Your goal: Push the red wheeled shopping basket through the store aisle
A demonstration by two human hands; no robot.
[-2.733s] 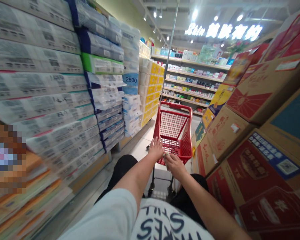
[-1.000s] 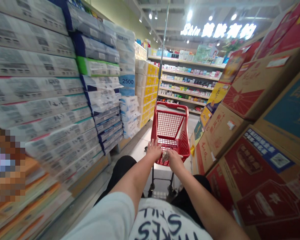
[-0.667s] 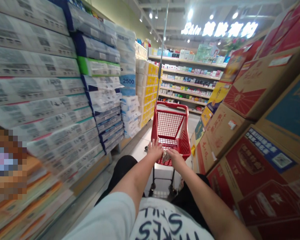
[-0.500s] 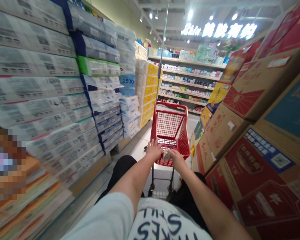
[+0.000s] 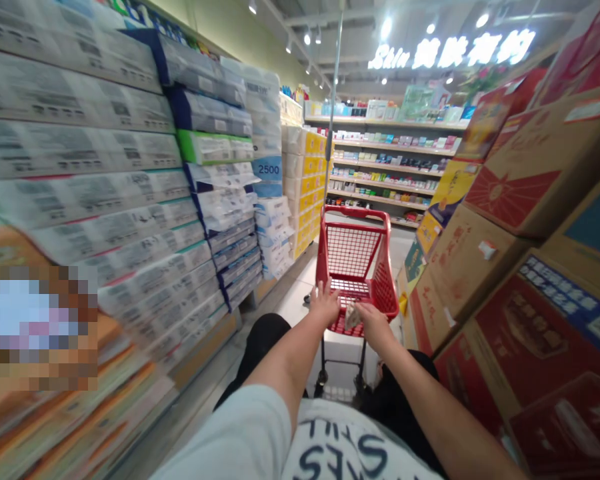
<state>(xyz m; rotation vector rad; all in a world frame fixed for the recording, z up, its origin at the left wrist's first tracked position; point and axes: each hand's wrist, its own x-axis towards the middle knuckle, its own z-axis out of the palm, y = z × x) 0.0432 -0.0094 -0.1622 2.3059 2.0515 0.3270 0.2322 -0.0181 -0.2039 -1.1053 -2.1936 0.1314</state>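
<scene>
A small red shopping cart (image 5: 355, 250) with a wire-mesh basket rolls in front of me on black wheels. My left hand (image 5: 325, 303) rests on its near rim with the fingers spread. My right hand (image 5: 375, 327) holds the same rim a little further along. Between the two hands lies a small crumpled pale item (image 5: 353, 317), too blurred to name. Apart from that item, the basket looks bare. My own sleeves, shirt front and dark trousers fill the bottom of the view.
Tall stacks of wrapped tissue packs (image 5: 105, 173) line the left of the aisle, and printed cardboard cartons (image 5: 485, 280) are piled on the right. The tiled floor (image 5: 300, 300) runs between them towards shelves of small boxed goods (image 5: 380, 173), beneath a lit sign (image 5: 445, 53).
The whole view has swung a little, so the cart and hands sit further right in the picture. My hands stay on the rim, and the crumpled item stays between them.
</scene>
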